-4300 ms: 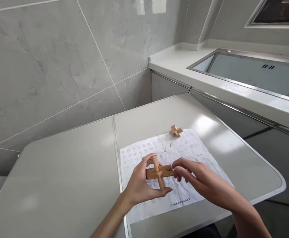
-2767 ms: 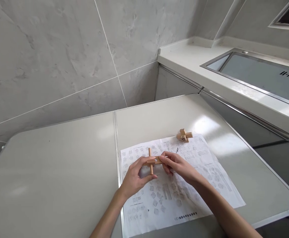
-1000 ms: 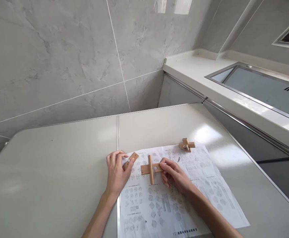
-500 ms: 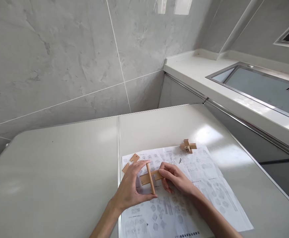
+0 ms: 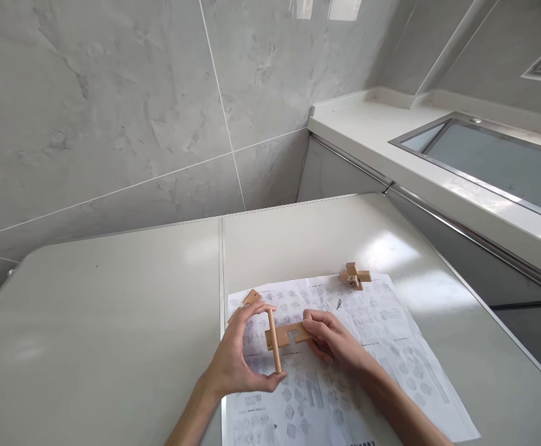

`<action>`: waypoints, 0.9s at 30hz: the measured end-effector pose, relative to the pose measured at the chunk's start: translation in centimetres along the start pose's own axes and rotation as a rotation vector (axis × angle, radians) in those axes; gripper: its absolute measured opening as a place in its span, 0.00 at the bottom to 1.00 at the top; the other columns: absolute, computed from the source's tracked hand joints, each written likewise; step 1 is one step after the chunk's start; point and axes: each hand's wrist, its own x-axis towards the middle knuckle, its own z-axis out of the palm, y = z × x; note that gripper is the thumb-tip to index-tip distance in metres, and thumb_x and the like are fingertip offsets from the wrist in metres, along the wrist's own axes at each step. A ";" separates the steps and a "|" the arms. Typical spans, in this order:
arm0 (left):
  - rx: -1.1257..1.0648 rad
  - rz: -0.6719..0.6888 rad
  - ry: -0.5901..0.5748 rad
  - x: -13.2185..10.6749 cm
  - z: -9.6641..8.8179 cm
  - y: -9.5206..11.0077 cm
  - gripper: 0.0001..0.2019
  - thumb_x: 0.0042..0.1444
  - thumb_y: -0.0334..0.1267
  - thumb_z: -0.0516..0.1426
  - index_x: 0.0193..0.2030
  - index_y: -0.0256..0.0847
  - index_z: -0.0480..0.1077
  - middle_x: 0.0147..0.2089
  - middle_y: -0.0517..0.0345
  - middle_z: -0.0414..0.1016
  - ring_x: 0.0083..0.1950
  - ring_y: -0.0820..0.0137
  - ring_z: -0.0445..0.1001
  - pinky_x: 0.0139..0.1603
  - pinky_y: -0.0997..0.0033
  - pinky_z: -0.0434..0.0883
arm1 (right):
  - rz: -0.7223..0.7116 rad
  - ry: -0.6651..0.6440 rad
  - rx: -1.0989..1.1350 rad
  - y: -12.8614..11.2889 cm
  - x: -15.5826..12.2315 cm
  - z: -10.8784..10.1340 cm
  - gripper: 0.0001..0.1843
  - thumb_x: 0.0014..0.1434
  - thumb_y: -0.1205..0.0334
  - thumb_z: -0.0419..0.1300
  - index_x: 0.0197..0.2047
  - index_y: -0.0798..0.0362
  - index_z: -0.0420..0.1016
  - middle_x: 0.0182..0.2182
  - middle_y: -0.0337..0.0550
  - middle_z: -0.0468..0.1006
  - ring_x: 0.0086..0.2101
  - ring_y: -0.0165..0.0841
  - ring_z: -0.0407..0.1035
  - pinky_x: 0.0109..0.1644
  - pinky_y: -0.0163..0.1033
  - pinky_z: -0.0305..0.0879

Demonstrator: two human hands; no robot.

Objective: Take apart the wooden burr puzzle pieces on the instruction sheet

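Note:
My left hand (image 5: 237, 359) grips a thin wooden piece (image 5: 274, 344) by its two ends, between thumb and fingertips, so that it stands nearly edge-on to me. My right hand (image 5: 333, 337) pinches the right end of a flat wooden puzzle piece (image 5: 282, 335), which has a notch cut in its near edge. The flat piece's left end passes behind the thin one; whether the two touch I cannot tell. Just beyond my left fingers lies another flat wooden piece (image 5: 252, 297) on the printed sheet (image 5: 363, 396), partly covered by the hand.
An assembled wooden cross-shaped block (image 5: 354, 276) rests at the sheet's far edge. The sheet lies on a white folding table (image 5: 112, 334) with a seam down its middle. A tiled wall (image 5: 112, 111) stands behind, and a counter with a sink (image 5: 493, 155) is at the right.
The thin piece has shifted slightly left and toward me in my left hand. My right hand has turned the flat piece, and its notch now shows right of the thin piece.

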 end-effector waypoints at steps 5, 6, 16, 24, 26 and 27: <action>-0.037 0.005 0.030 0.4 -0.2 0.1 0.53 0.41 0.34 0.75 0.74 0.52 0.57 0.67 0.44 0.75 0.75 0.39 0.67 0.73 0.35 0.69 | 0.012 0.013 0.021 0.1 0.2 0.2 0.29 0.69 0.36 0.62 0.27 0.47 0.59 0.14 0.26 0.55 0.14 0.25 0.45 0.21 0.36 0.40; -0.046 0.009 0.032 0.5 -0.3 0.1 0.53 0.40 0.33 0.75 0.73 0.51 0.58 0.66 0.44 0.76 0.75 0.40 0.68 0.73 0.36 0.70 | 0.012 0.016 0.024 0.1 0.2 0.2 0.29 0.69 0.36 0.62 0.27 0.47 0.59 0.14 0.26 0.55 0.14 0.25 0.45 0.21 0.36 0.40; -0.066 -0.047 0.046 0.5 -0.6 -0.1 0.52 0.41 0.34 0.76 0.73 0.48 0.59 0.67 0.41 0.73 0.73 0.40 0.71 0.73 0.33 0.70 | 0.007 0.068 0.044 -0.2 0.2 0.6 0.29 0.68 0.38 0.62 0.26 0.47 0.57 0.14 0.26 0.55 0.14 0.25 0.44 0.21 0.36 0.40; -0.143 -0.050 -0.039 0.7 -1.2 0.0 0.51 0.42 0.31 0.74 0.73 0.51 0.58 0.67 0.44 0.73 0.77 0.40 0.66 0.77 0.35 0.66 | 0.008 0.083 0.067 0.2 0.2 0.6 0.30 0.67 0.38 0.64 0.26 0.47 0.57 0.15 0.26 0.55 0.14 0.24 0.44 0.22 0.37 0.39; -0.124 -0.051 -0.008 0.7 -1.1 0.1 0.50 0.43 0.30 0.74 0.73 0.52 0.59 0.68 0.45 0.72 0.77 0.42 0.65 0.77 0.35 0.66 | 0.003 0.093 0.071 0.2 0.2 0.6 0.29 0.67 0.38 0.63 0.26 0.47 0.57 0.15 0.27 0.55 0.14 0.24 0.44 0.22 0.37 0.39; -0.115 -0.049 0.008 0.8 -1.0 0.2 0.50 0.43 0.30 0.74 0.72 0.52 0.59 0.68 0.45 0.71 0.77 0.42 0.65 0.77 0.34 0.65 | 0.001 0.100 0.073 0.2 0.2 0.6 0.29 0.68 0.38 0.63 0.26 0.47 0.57 0.14 0.27 0.56 0.14 0.24 0.44 0.22 0.37 0.39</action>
